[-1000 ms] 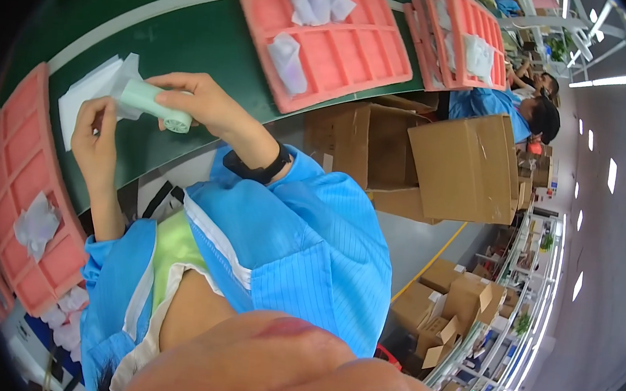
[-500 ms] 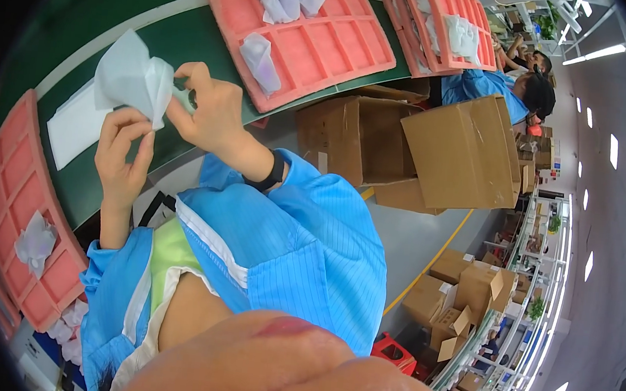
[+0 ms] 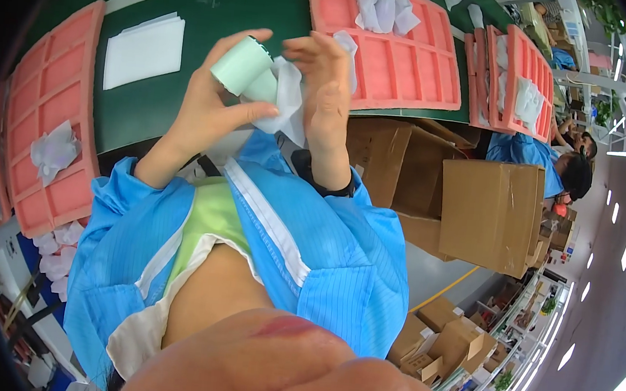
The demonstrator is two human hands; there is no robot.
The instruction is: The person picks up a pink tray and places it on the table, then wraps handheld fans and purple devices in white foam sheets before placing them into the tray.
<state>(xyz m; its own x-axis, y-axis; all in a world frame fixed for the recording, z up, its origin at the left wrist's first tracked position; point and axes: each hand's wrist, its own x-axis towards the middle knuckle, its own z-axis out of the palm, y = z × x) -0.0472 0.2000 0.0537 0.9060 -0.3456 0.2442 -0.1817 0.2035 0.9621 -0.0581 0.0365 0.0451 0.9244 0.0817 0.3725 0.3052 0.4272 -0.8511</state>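
Head view: mint-green, cylinder-headed device (image 3: pixel 241 66)

Mint-green cylindrical device (image 3: pixel 241 66), tilted, white tissue (image 3: pixel 289 101) against its handle

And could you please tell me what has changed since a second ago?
The mint-green cylindrical device has shifted rightward, away from the white paper stack; the left hand now grips it. The right hand, which held it before, has let go and is open beside the thin white sheet. The paper stack and pink compartmented trays stayed put.
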